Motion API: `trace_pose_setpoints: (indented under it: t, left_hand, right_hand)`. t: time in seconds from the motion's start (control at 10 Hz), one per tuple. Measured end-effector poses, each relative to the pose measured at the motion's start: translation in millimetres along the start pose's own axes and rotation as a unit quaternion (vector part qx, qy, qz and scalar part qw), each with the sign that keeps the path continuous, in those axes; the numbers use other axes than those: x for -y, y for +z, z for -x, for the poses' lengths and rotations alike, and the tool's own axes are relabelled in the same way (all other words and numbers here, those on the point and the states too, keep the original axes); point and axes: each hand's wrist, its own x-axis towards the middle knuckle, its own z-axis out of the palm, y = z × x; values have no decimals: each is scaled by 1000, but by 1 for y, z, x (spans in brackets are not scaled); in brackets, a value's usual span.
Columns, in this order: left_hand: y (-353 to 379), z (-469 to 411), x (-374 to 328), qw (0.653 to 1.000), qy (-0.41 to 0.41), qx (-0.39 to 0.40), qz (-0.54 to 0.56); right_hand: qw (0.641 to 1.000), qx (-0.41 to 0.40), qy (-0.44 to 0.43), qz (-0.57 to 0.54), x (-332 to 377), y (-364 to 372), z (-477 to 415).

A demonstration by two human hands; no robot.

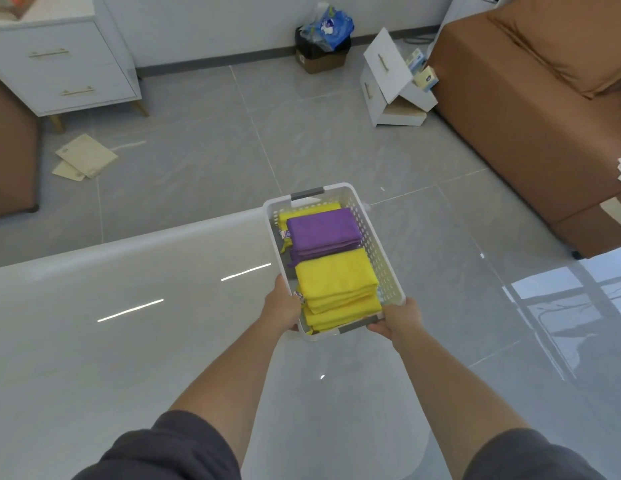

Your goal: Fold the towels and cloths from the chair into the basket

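A white perforated basket (378, 251) with grey handles sits at the far right corner of a glossy white table (129, 334). Inside lie folded cloths: a stack of yellow cloths (337, 285) at the near end, a folded purple cloth (321, 232) behind it, and another yellow cloth (311, 210) under the purple one at the far end. My left hand (283, 303) grips the basket's near left rim. My right hand (397, 322) grips its near right corner by the grey handle. No chair with unfolded towels is in view.
A brown sofa (531, 133) fills the right side, and part of a brown seat (11, 150) shows at the left edge. A white drawer cabinet (66, 71) stands at the back left, a tipped white drawer unit (392, 81) and a trash box (321, 46) by the wall. Beige boards (85, 159) lie on the grey tile floor.
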Motion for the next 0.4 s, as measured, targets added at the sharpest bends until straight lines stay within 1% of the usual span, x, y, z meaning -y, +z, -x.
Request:
trace_pose_setpoints:
  t: [0.1,0.2,0.3,0.4]
  left_hand:
    - [5,6,-2,1000,6,-18,-17]
    - [9,11,-6,998,23,-35,-57]
    - [12,15,-8,990,39,-60,-122]
    - [10,12,-3,976,47,-61,-204]
  right_hand:
    - [999,-21,3,37,-1,1,-11]
    - [996,-34,2,80,-2,0,-19]
    - [980,-35,-32,191,2,4,-20]
    - [957,-45,-156,240,22,8,-4]
